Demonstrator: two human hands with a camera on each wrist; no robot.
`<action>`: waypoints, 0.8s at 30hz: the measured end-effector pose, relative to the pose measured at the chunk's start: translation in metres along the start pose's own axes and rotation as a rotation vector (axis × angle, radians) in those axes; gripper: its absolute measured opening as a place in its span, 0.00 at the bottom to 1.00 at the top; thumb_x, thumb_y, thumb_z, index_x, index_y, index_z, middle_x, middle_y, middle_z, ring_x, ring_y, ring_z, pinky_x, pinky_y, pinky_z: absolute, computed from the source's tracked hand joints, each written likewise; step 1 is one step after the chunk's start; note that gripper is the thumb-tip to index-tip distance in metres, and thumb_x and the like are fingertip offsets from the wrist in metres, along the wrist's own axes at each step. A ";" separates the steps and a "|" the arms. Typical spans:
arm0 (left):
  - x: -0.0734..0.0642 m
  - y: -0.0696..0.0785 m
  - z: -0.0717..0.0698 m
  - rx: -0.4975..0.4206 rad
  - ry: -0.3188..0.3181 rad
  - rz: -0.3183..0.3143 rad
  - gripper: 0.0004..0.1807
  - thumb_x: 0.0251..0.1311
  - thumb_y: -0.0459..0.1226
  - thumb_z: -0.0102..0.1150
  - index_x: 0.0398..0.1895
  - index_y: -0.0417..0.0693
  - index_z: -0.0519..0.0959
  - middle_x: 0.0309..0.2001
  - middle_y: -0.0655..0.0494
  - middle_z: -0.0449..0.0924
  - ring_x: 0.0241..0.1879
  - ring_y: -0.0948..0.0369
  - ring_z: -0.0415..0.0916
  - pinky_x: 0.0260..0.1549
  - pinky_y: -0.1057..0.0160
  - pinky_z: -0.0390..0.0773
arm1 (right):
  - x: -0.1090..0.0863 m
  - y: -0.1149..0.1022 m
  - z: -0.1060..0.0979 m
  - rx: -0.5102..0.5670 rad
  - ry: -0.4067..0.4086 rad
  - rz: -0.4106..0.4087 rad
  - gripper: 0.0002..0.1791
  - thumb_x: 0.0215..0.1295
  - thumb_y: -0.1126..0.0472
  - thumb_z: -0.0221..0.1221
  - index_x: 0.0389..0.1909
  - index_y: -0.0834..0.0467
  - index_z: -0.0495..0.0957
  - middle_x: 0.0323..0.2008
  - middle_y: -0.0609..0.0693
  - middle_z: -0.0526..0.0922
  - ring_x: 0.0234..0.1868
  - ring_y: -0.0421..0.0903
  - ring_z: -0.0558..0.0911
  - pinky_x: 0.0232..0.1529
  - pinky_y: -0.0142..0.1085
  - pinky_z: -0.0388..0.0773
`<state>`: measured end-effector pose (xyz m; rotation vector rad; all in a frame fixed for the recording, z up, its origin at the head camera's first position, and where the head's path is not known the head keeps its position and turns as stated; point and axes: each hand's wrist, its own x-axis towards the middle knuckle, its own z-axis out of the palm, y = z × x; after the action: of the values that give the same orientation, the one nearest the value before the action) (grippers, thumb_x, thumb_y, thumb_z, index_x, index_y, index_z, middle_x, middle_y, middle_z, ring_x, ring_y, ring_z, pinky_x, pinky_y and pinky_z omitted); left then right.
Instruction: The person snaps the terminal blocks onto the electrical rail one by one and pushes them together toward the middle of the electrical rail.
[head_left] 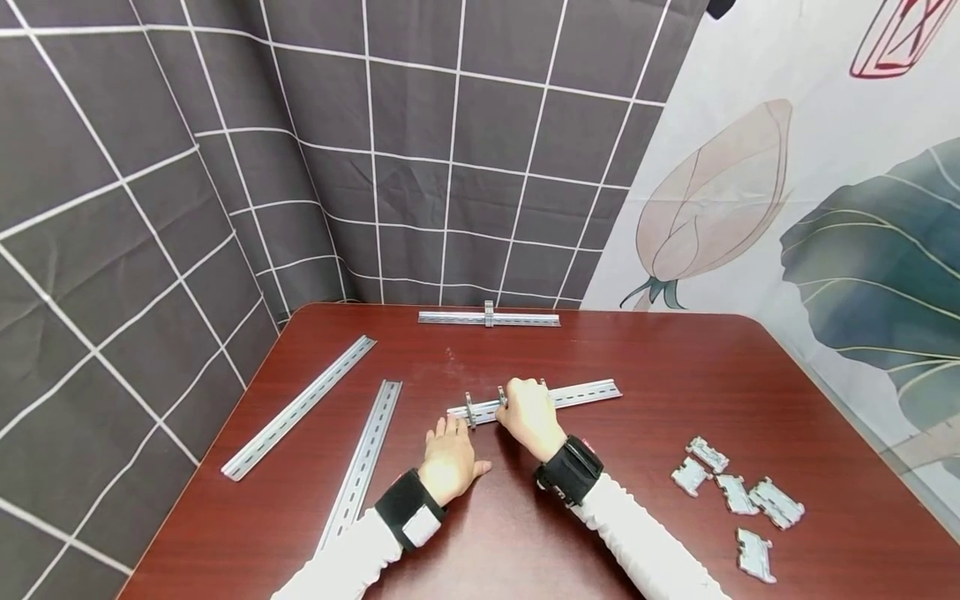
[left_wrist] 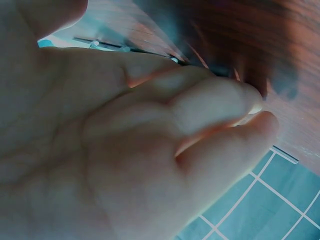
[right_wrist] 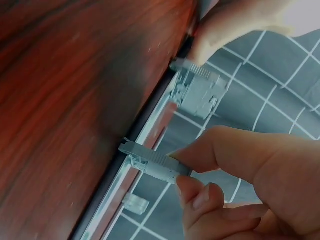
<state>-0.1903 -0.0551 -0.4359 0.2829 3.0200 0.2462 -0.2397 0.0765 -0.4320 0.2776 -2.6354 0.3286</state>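
A slotted metal DIN rail (head_left: 588, 393) lies crosswise before me with several grey DIN-rail terminal blocks on it. My right hand (head_left: 534, 418) pinches one terminal block (right_wrist: 152, 161) between thumb and fingers, its foot at the rail. Another terminal block (head_left: 470, 410) stands upright near the rail's left end, and a third (right_wrist: 135, 204) shows farther along in the right wrist view. Fingers straight, my left hand (head_left: 448, 463) lies palm down with its fingertips at the rail's left end. In the left wrist view the palm and fingers hide most of the rail.
On the table's (head_left: 645, 358) left lie two more rails, one slanted (head_left: 300, 408) and one nearer (head_left: 367, 454). At the back edge is a rail (head_left: 450, 317) bearing one block (head_left: 489, 313). Several loose blocks (head_left: 735, 493) are scattered at right. Curtains hang behind.
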 end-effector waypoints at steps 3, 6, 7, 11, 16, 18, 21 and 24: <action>-0.001 0.000 0.000 0.010 0.014 0.007 0.42 0.52 0.53 0.66 0.62 0.32 0.70 0.64 0.39 0.70 0.64 0.47 0.69 0.61 0.49 0.69 | 0.001 0.007 -0.001 0.001 0.003 0.018 0.13 0.35 0.67 0.66 0.08 0.56 0.69 0.13 0.56 0.78 0.18 0.58 0.80 0.18 0.48 0.75; 0.000 0.000 0.001 0.014 0.020 0.011 0.42 0.52 0.53 0.66 0.62 0.32 0.70 0.64 0.39 0.70 0.64 0.47 0.69 0.61 0.50 0.69 | 0.001 0.013 -0.003 0.005 -0.007 0.048 0.13 0.35 0.67 0.66 0.08 0.56 0.69 0.13 0.57 0.77 0.17 0.59 0.80 0.17 0.48 0.74; 0.000 0.000 0.002 0.014 0.022 0.011 0.42 0.52 0.54 0.66 0.62 0.32 0.70 0.64 0.39 0.71 0.64 0.47 0.69 0.61 0.49 0.69 | 0.002 0.016 -0.003 0.004 -0.012 0.057 0.13 0.36 0.67 0.66 0.08 0.56 0.69 0.13 0.56 0.77 0.17 0.59 0.80 0.16 0.48 0.74; 0.002 -0.001 0.004 0.014 0.026 0.012 0.42 0.52 0.54 0.66 0.62 0.32 0.70 0.64 0.39 0.71 0.64 0.47 0.70 0.61 0.49 0.69 | 0.002 0.025 -0.003 -0.010 -0.016 0.074 0.14 0.36 0.67 0.65 0.07 0.55 0.69 0.13 0.56 0.77 0.16 0.57 0.79 0.16 0.47 0.73; 0.002 0.000 0.002 0.000 0.008 0.008 0.42 0.52 0.54 0.66 0.62 0.32 0.69 0.65 0.39 0.70 0.65 0.47 0.68 0.62 0.49 0.68 | 0.002 0.033 -0.005 -0.009 -0.018 0.088 0.17 0.35 0.67 0.64 0.05 0.53 0.64 0.10 0.52 0.73 0.14 0.52 0.76 0.15 0.45 0.70; 0.002 0.000 0.002 -0.005 0.002 0.005 0.42 0.52 0.53 0.66 0.62 0.32 0.69 0.65 0.38 0.69 0.65 0.46 0.68 0.62 0.49 0.68 | 0.003 0.036 -0.007 -0.003 -0.026 0.101 0.20 0.35 0.68 0.63 0.05 0.52 0.61 0.09 0.49 0.69 0.13 0.50 0.74 0.14 0.44 0.69; 0.002 0.000 0.002 -0.007 0.004 0.004 0.42 0.52 0.53 0.66 0.62 0.32 0.69 0.65 0.38 0.70 0.65 0.46 0.68 0.62 0.49 0.68 | 0.004 0.038 -0.010 -0.007 -0.044 0.126 0.21 0.36 0.67 0.63 0.05 0.50 0.58 0.08 0.47 0.67 0.14 0.50 0.74 0.14 0.44 0.68; 0.001 0.000 0.002 -0.001 0.012 0.005 0.42 0.52 0.53 0.66 0.62 0.32 0.69 0.64 0.38 0.70 0.64 0.46 0.69 0.62 0.49 0.68 | 0.004 0.041 -0.011 -0.008 -0.058 0.144 0.21 0.38 0.67 0.62 0.05 0.51 0.59 0.08 0.47 0.66 0.13 0.50 0.73 0.13 0.41 0.65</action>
<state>-0.1912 -0.0549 -0.4380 0.2894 3.0317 0.2510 -0.2487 0.1179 -0.4282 0.0959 -2.7201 0.3624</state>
